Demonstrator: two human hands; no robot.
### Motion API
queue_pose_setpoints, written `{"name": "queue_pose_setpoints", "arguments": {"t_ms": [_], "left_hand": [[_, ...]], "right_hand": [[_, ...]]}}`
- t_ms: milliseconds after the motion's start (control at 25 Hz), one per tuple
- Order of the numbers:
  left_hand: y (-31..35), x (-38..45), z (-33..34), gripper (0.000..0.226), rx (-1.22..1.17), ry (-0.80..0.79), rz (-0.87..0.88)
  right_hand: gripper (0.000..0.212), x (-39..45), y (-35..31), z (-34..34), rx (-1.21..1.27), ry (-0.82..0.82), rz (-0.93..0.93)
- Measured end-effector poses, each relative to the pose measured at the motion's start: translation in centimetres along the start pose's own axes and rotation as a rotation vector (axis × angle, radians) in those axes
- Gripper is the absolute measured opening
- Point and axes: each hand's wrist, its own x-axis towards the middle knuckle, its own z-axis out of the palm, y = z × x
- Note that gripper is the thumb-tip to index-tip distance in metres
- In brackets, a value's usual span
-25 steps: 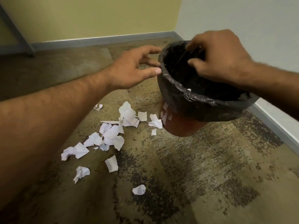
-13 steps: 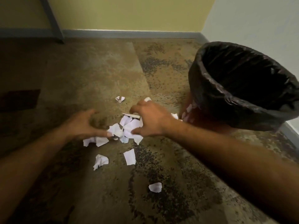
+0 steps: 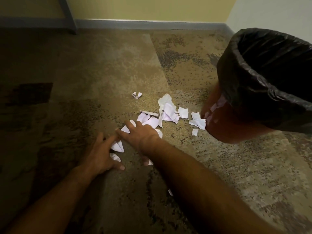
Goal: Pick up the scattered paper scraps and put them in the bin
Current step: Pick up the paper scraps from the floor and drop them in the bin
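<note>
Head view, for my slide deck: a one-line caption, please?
Both hands gather paper scraps off the carpet beside a lined bin.

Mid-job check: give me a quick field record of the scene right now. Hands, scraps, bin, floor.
left hand: palm down on the carpet, fingers spread over scraps beside it
right hand: palm down on the near end of the scrap pile
grasp: neither hand has visibly lifted a scrap
paper scraps: white, torn and crumpled, clustered between the hands and the bin
stray scrap: lies apart, beyond the pile
bin: reddish, upright, right of the pile
bin liner: black, folded over the rim
floor: mottled brown carpet
</note>
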Motion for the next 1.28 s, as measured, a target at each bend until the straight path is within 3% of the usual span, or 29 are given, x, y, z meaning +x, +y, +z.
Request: {"name": "queue_pose_setpoints", "arguments": {"t_ms": [160,240,440,640,920,1160,1280], "left_hand": [[-1.1,-0.1,0.7,0.045,-0.025,0.102,0.102],[-1.9,-0.2,0.8,0.031,-0.029,0.129,0.127],[-2.3,-0.4,0.7,0.028,-0.102,0.161,0.126],[0.0,-0.3,-1.0,0.029,-0.197,0.223,0.081],[7.8,1.6,-7.4,0.027,-0.577,0.413,0.119],[18.1,1.9,-13.3,0.041,-0.739,0.458,0.313],[24.2,2.2,-13.6,0.044,-0.81,0.422,0.467]], "right_hand": [[0.079,1.3,1.0,0.1,0.136,-0.066,0.01],[0.061,1.4,1.5,0.7,0.218,-0.021,0.006],[0.023,0.4,2.3,2.4,0.36,0.055,0.011],[0.015,-1.0,3.6,3.1,0.521,0.096,0.047],[0.015,-5.1,6.5,-2.3,0.915,0.323,0.029],[0.023,-14.8,10.2,-11.2,0.779,0.394,-0.03],[0.018,-21.1,13.1,-15.2,0.681,0.52,0.06]]}}
